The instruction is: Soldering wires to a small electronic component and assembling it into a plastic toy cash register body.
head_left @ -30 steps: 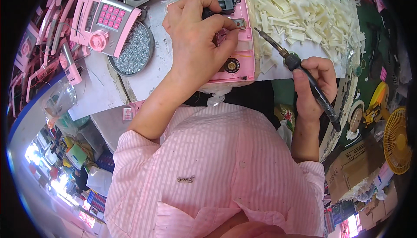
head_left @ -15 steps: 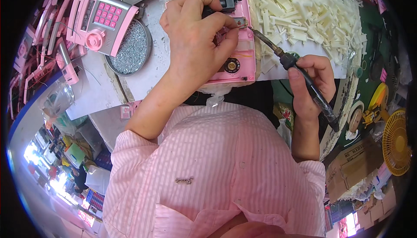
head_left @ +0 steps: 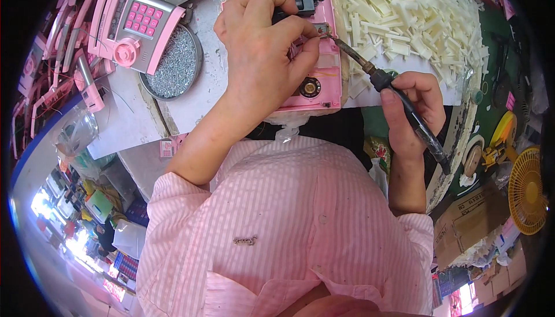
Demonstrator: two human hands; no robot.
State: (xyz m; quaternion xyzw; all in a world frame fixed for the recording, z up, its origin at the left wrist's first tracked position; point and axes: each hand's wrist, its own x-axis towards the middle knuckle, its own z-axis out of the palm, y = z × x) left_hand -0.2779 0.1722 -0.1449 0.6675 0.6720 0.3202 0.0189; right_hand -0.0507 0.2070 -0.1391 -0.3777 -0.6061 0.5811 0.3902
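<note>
A pink plastic panel [head_left: 328, 92] lies at the table's front edge with a black mechanism [head_left: 304, 2] at its far end and a round brass-centred part [head_left: 310, 87] nearer me. My left hand [head_left: 260, 45] is over the panel, thumb and index finger pinched beside a small metal-looking part [head_left: 322, 28]. What they pinch is hidden; reddish wires show beneath the palm. My right hand [head_left: 417, 111] is closed round the dark handle of a soldering iron [head_left: 380, 78]. The iron's bent tip meets the small part, right by my left fingertips.
White plastic pieces [head_left: 404, 22] heap up right of the panel. On the left, a pink-and-grey keypad front [head_left: 139, 28] rests over a round tin of screws [head_left: 173, 65]. More pink casings [head_left: 66, 39] pile up far left. A yellow fan [head_left: 527, 190] stands at right.
The soldering iron's tip has shifted slightly left, closer to my left fingertips. The panel has moved very slightly; both hands keep nearly the same pose.
</note>
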